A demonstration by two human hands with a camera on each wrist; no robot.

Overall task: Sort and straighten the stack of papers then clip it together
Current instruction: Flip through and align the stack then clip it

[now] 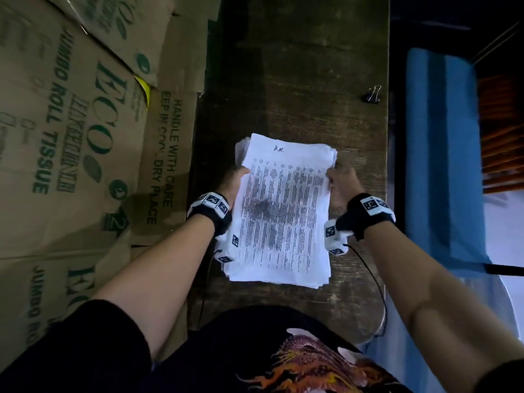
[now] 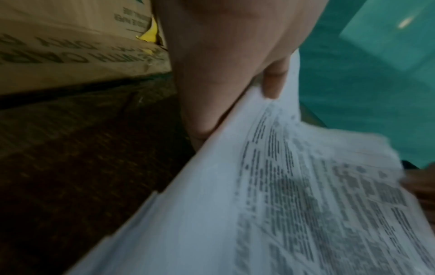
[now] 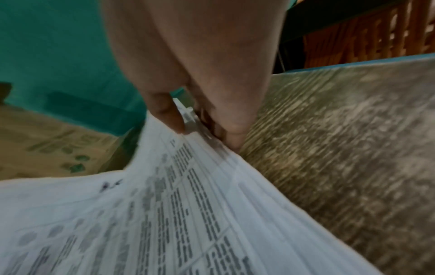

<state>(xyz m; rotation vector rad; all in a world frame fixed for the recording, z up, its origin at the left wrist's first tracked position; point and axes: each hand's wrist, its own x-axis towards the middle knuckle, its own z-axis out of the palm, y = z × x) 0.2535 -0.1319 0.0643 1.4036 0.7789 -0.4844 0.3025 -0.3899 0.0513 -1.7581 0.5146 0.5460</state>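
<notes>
Two hands hold one thick stack of papers over a dark wooden table. Your left hand grips the stack's left long edge, thumb on the top sheet and the other fingers curled underneath. Your right hand pinches the right long edge the same way; the right wrist view shows the thumb pressing down near the far corner. Holding both sides like this likely lets you square the sheets, because they are not yet even. At the stack's far end, lower sheets fan out past the top page, and its near edge shows stepped layers too. The printed top page carries a small handwritten mark near its far edge. Whether the stack's near end rests on the table or hangs just above it, you cannot tell from these views.

One black binder clip stands well beyond the stack's far right corner, close to the table's right edge, untouched. Clipping has not begun, judging by that.

Beyond the stack, bare wood offers room to tap the sheets level. Left of the stack, cardboard boxes press against the table's side, so that way is tight. Right of the stack, the table ends soon, with a blue surface below.
</notes>
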